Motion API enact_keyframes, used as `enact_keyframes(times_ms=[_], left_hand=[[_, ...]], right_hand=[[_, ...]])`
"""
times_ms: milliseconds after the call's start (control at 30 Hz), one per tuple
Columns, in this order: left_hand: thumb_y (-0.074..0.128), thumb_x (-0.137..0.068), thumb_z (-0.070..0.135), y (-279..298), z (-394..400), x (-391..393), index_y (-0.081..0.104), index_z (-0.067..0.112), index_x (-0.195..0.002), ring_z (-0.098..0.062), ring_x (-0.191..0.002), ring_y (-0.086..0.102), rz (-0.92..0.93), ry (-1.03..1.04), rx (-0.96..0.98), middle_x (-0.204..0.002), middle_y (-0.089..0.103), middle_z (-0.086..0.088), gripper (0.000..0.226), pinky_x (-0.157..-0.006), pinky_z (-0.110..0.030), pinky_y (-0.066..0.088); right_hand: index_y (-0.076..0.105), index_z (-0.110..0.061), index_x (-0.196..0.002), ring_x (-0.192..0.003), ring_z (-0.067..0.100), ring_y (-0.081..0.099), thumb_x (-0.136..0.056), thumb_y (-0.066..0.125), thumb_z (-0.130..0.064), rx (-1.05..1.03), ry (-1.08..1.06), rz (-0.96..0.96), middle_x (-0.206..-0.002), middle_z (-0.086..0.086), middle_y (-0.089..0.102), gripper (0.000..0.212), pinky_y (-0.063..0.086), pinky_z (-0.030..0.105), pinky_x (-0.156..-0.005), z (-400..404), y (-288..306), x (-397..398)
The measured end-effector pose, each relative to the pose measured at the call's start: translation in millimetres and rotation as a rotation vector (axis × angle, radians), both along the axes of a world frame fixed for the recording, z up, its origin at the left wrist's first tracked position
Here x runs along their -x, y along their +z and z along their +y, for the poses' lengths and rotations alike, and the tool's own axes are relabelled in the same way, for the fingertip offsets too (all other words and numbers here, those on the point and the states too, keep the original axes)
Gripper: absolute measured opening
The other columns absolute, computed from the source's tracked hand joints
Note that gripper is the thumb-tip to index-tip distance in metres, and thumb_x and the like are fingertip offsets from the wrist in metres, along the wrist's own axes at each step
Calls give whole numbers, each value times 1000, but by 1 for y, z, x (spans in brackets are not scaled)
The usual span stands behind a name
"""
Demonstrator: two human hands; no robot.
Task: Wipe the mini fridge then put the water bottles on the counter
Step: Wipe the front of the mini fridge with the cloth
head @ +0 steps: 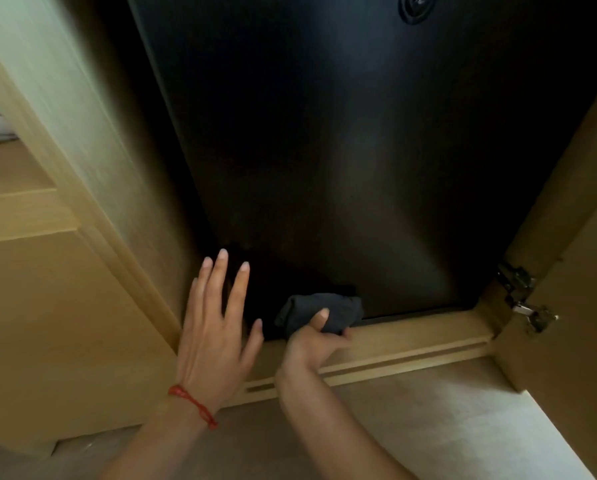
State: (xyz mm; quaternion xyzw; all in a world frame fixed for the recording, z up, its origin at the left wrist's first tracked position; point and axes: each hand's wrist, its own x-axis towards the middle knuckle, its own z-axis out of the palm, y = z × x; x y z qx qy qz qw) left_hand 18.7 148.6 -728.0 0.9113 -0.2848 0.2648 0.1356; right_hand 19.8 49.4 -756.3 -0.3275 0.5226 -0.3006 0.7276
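Note:
The black mini fridge (342, 150) fills the middle of the head view, its door closed, set inside a light wooden cabinet. My right hand (312, 341) is shut on a bunched dark grey cloth (324, 311), pressed against the bottom edge of the fridge door. My left hand (214, 320) lies flat with fingers spread on the lower left corner of the door; a red string is tied around its wrist. No water bottles are in view.
The wooden cabinet frame (93, 188) rises at the left. An open cabinet door (581, 258) with metal hinges (518, 296) stands at the right. A wooden sill (411, 344) runs under the fridge, with pale floor (446, 420) below.

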Motion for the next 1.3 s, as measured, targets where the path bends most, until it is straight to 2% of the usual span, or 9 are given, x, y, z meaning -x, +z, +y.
enact_keyframes(times_ms=[267,400,500,633,700,767,900,1067,1300], left_hand=[[41,-87,32,10,1,24,26,11,-141,-26,-141,13,2,-70,61,-151,18,-12,60,-111,-41,21],[39,-88,34,15,4,27,24,12,-142,-25,-141,13,12,-71,68,-150,18,-10,60,-110,-41,20],[40,-88,34,20,5,29,25,11,-142,-25,-140,14,9,-72,69,-150,21,-12,60,-111,-40,19],[39,-87,36,29,3,31,27,12,-140,-24,-139,17,20,-54,78,-148,28,-14,60,-111,-42,24],[39,-88,37,30,0,33,28,12,-140,-24,-138,20,30,-61,57,-147,31,-14,59,-108,-46,30],[40,-87,38,27,-6,35,29,12,-139,-25,-137,21,44,-78,39,-146,33,-15,59,-106,-48,33],[40,-87,38,13,-20,39,30,12,-139,-26,-137,20,85,-89,14,-145,33,-17,60,-105,-51,33],[37,-87,43,-16,-34,52,28,13,-140,-27,-137,17,190,-41,19,-147,29,-17,61,-107,-50,25],[25,-92,48,-54,-39,105,32,11,-138,-30,-136,19,356,4,-93,-145,34,-19,59,-105,-52,26]], right_hand=[[27,-8,-137,-119,33,50,-92,51,-18,-20,114,-84,-136,20,45,52,42,31,-86,7,23,13],[32,-20,-132,-117,21,49,-89,56,-22,241,204,-216,-137,11,44,49,44,23,-84,4,34,34],[33,-31,-124,-111,8,49,-88,57,-24,467,276,-340,-133,1,43,44,46,7,-74,-5,52,48],[34,-26,-126,-107,-13,46,-87,58,-16,649,363,-433,-122,-13,45,47,41,0,-77,-26,66,69],[35,-27,-127,-110,-13,46,-87,59,-16,698,395,-402,-123,-14,46,47,44,5,-85,-39,63,81],[36,-26,-126,-115,-1,48,-87,59,-16,721,404,-343,-127,-5,47,47,47,13,-91,-55,55,90],[38,-22,-128,-115,10,51,-87,60,-15,731,400,-240,-128,1,49,47,47,14,-84,-86,38,105],[39,-21,-129,-89,-26,49,-86,60,-12,714,476,-137,-108,-26,45,49,47,2,-71,-108,12,126],[42,-22,-130,-92,-25,48,-85,62,-10,688,501,41,-114,-16,48,51,44,0,-67,-111,-11,177]])
